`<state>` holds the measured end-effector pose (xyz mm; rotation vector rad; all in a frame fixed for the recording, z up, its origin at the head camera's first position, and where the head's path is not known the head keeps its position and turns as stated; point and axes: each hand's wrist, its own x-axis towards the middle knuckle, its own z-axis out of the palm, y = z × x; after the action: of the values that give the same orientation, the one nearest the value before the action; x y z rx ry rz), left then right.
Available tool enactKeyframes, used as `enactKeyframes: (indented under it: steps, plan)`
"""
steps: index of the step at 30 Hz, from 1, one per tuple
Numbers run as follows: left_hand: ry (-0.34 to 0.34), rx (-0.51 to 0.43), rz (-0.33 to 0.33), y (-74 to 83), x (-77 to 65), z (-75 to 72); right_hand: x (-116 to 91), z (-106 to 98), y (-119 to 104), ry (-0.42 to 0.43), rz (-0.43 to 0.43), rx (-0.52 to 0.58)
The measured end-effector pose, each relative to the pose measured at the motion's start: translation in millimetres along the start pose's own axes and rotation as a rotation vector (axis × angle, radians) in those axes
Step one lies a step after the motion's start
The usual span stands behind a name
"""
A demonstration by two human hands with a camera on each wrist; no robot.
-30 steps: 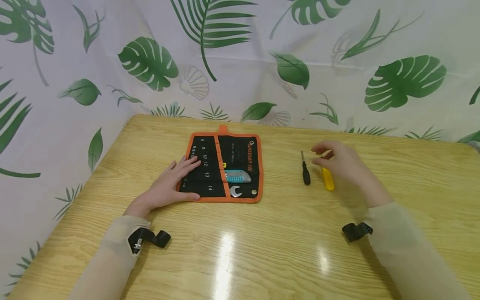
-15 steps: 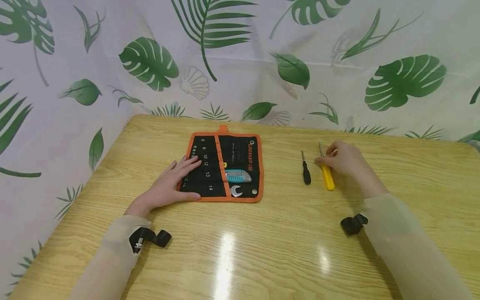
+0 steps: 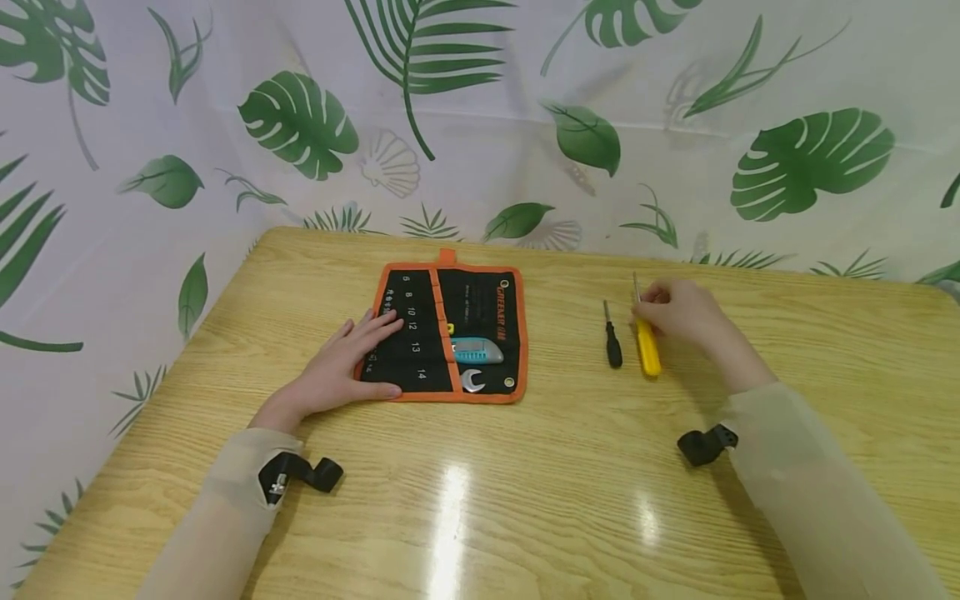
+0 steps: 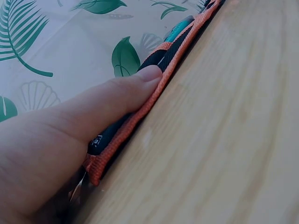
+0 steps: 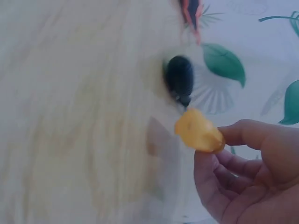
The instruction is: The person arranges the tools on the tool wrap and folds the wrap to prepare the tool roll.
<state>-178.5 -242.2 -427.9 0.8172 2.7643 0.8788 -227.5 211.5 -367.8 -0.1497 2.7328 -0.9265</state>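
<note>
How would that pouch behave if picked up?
Probably floppy, as the pouch looks like thin fabric. It may sag around the wrench, which looks like metal. Wrench and cutter might slide out if tipped, since both protrude from its pockets.

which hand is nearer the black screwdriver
Right. The right hand is just right of the black screwdriver, pinching the yellow screwdriver; the left hand is farther off to the left, resting on the tool pouch.
</note>
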Motion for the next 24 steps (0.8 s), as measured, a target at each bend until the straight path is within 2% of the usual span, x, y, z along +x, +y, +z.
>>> enactKeyframes:
  steps: [4,10,13,21,24]
  plan:
    - [0.001,0.0,0.0,-0.6,-0.4,-0.1,-4.0,0.7,-12.0,0.035,-0.014,0.101]
    - [-0.001,0.005,0.001,-1.2,0.0,0.3,-6.9,7.2,-29.1,0.09,-0.101,0.241]
    - [-0.001,0.006,0.002,-0.7,0.1,0.3,-6.4,12.1,-37.7,0.092,-0.137,0.31]
    - [0.0,0.008,0.0,-1.7,-0.2,0.4,7.5,36.2,-61.3,0.051,-0.249,0.652]
    - [0.0,0.008,0.0,-1.1,-0.6,0.4,13.9,47.7,-71.6,0.053,-0.244,0.73]
